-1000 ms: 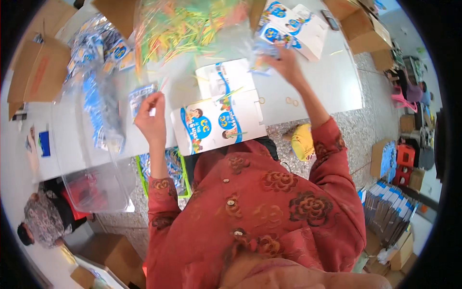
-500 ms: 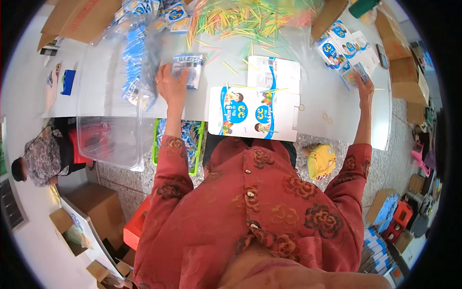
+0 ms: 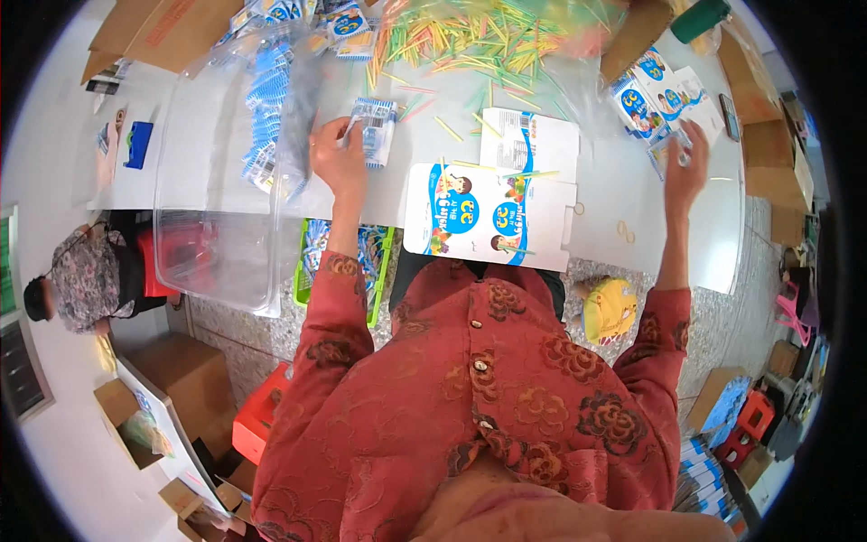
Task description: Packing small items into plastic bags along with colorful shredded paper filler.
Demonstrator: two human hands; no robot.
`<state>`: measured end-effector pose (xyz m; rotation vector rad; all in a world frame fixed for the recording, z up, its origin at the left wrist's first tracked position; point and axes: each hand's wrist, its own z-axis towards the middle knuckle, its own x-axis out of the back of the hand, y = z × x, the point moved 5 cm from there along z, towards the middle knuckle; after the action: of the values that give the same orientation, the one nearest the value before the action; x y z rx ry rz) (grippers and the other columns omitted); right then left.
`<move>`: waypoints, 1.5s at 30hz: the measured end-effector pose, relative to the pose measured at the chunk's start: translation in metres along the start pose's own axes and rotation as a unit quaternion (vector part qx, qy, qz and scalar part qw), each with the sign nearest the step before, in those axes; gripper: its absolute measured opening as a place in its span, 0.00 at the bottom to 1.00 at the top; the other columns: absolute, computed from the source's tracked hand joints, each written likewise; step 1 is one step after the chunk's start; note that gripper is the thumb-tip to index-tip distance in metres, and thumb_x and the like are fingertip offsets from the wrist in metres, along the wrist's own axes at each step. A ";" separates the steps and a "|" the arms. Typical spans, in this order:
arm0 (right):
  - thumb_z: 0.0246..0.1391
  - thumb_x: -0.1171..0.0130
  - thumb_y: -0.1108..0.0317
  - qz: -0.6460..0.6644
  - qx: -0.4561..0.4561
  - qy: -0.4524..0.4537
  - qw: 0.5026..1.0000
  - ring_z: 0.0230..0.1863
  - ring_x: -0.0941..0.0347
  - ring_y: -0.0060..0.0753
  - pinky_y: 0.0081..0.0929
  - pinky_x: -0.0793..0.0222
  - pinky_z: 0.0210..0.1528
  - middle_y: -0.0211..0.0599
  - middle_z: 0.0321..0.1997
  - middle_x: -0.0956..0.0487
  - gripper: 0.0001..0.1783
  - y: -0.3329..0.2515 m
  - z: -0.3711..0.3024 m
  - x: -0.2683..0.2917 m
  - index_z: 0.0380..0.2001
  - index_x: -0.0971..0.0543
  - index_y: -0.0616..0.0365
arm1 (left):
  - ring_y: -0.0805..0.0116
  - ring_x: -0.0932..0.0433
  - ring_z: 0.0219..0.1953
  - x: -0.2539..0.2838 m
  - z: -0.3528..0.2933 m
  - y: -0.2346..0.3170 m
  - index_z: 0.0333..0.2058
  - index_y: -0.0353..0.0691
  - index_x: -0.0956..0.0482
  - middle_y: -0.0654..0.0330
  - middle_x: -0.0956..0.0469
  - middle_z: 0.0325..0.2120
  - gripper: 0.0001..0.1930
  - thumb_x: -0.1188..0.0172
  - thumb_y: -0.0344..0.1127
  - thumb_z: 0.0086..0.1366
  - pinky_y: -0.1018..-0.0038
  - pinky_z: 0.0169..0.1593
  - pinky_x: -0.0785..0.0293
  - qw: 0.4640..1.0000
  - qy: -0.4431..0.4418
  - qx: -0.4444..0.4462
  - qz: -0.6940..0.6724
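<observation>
My left hand is at the left edge of a small blue-and-white packet on the table, thumb and fingers pinched on that edge. Off to the right, my right hand has its fingers curled on a small clear-and-blue packet, partly hidden by the hand. Between my hands lies a flattened white-and-blue printed carton, with a few thin coloured sticks on top. Beyond it spreads a heap of yellow, green and pink sticks.
A clear plastic bin stands at the left beside a row of blue packets. Below the table edge is a green crate of packets. Printed boxes, a phone and rubber bands lie right. Another person sits far left.
My left fingers have drawn together at the packet's edge. My right hand has turned and its fingers have curled further over its packet. The whole view has shifted slightly.
</observation>
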<state>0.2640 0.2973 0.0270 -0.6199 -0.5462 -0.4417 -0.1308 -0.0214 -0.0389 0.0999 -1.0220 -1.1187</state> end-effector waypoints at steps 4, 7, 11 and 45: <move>0.51 0.44 0.72 0.176 -0.012 -0.176 0.968 0.47 0.30 0.29 0.25 0.33 0.46 0.36 0.49 0.27 0.18 -0.085 -0.007 -0.058 0.47 0.27 0.57 | 0.75 0.30 0.24 0.010 0.002 0.042 0.28 0.36 0.22 0.64 0.24 0.22 0.07 0.35 0.27 0.49 0.79 0.31 0.33 0.958 -0.055 0.121 -0.255; 0.49 0.42 0.70 0.345 0.016 -0.308 0.886 0.46 0.29 0.31 0.27 0.34 0.47 0.36 0.49 0.27 0.19 -0.167 -0.012 -0.089 0.47 0.29 0.58 | 0.80 0.31 0.24 0.009 -0.014 0.069 0.28 0.33 0.23 0.66 0.25 0.22 0.07 0.35 0.28 0.51 0.82 0.30 0.34 0.903 -0.118 0.159 -0.381; 0.48 0.41 0.64 0.299 0.121 -0.420 0.848 0.35 0.27 0.40 0.29 0.32 0.38 0.41 0.34 0.23 0.13 -0.230 -0.017 -0.107 0.35 0.24 0.61 | 0.82 0.31 0.27 0.015 -0.030 0.099 0.28 0.32 0.23 0.67 0.25 0.23 0.05 0.37 0.26 0.52 0.83 0.32 0.34 0.866 -0.173 0.147 -0.446; 0.45 0.45 0.63 0.066 0.197 -0.455 0.866 0.31 0.27 0.45 0.38 0.30 0.30 0.44 0.27 0.27 0.12 -0.244 -0.097 -0.162 0.26 0.30 0.62 | 0.84 0.31 0.24 0.049 -0.030 0.056 0.25 0.34 0.23 0.66 0.24 0.23 0.03 0.37 0.25 0.53 0.85 0.31 0.37 0.814 -0.081 0.271 -0.507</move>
<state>0.0413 0.0928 -0.0336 -0.4353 -1.4464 0.1369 -0.0678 -0.0451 0.0046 1.1437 -1.4737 -1.7638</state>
